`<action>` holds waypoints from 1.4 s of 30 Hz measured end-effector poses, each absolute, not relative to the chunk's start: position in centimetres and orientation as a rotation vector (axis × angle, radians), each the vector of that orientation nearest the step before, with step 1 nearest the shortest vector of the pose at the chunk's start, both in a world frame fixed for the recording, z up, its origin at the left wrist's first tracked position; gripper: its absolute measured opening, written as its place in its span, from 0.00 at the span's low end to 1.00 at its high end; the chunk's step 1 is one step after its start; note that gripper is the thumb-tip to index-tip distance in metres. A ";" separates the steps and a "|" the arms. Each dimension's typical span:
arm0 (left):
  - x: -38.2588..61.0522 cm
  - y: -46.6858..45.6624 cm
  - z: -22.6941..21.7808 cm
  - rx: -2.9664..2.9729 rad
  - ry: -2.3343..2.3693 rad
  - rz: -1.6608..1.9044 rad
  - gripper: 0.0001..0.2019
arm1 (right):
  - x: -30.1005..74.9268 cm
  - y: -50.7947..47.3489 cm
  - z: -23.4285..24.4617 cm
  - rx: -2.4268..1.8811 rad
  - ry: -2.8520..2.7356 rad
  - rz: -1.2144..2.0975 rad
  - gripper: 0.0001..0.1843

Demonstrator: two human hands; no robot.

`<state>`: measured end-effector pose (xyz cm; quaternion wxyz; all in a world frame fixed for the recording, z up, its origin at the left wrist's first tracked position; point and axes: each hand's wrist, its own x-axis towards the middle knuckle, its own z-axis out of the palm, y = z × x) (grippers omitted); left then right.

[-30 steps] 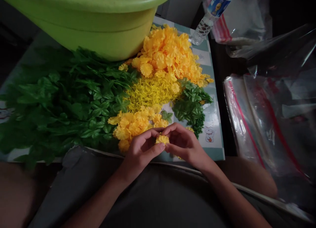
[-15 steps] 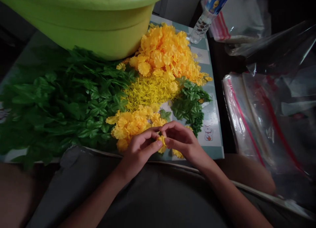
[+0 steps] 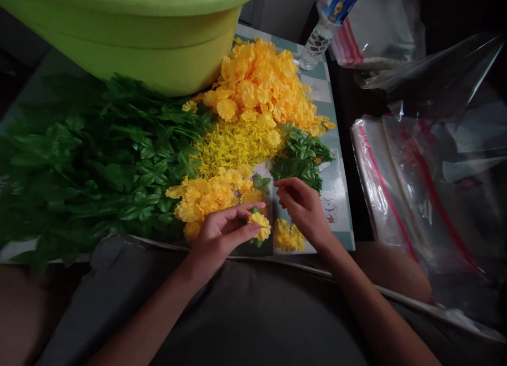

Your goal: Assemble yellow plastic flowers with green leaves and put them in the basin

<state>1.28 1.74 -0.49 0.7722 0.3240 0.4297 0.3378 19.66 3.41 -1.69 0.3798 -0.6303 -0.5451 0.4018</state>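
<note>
Yellow artificial flower [image 3: 259, 226] in a light pinch, liable to slip
Held between thumb and fingers of the left hand [image 3: 219, 239], just beside the loose yellow blossoms [image 3: 198, 205]; right hand [image 3: 303, 207] open, empty, close by; risk of a drop into the pile from a slack grip or stray nudge

Counted: one green plastic basin [image 3: 119, 44], one plastic water bottle [image 3: 319, 38], at least three clear red-striped plastic bags [image 3: 380, 191] — exact number hard to tell. Two heaps of orange-yellow artificial flowers [image 3: 253, 81], one heap of yellow strands [image 3: 233, 147], two heaps of artificial leaves [image 3: 99, 165]. Two hands — left hand [image 3: 222, 234], right hand [image 3: 303, 210] — one artificial flower [image 3: 259, 226] held, by the left.
</note>
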 end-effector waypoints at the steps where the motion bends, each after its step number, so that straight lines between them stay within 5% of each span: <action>1: 1.3 1.7 -0.5 0.666 0.940 0.727 0.07 | 19.8 3.6 -2.1 -1.630 -1.541 0.901 0.06; 6: 1.5 1.8 -0.6 0.557 0.932 0.730 0.06 | 20.1 4.4 -3.9 -1.616 -2.151 0.467 0.13; 14: 1.5 1.9 -0.6 0.408 0.891 0.746 0.08 | 19.5 5.0 -4.3 -1.701 -2.239 0.369 0.10; 26: 1.5 2.5 -0.5 0.071 0.822 0.866 0.05 | 18.7 4.0 -0.4 -1.412 -1.163 1.267 0.11; 32: 1.3 2.8 -0.1 -0.001 0.790 0.831 0.07 | 18.8 3.5 0.8 -1.216 -0.989 1.470 0.26; 37: 1.0 2.9 -0.1 -0.051 0.647 0.797 0.09 | 18.7 3.5 0.8 -1.168 -0.927 1.570 0.12; 42: 0.6 3.1 0.3 -0.115 0.604 0.751 0.15 | 18.6 3.5 0.6 -1.232 -0.903 1.555 0.10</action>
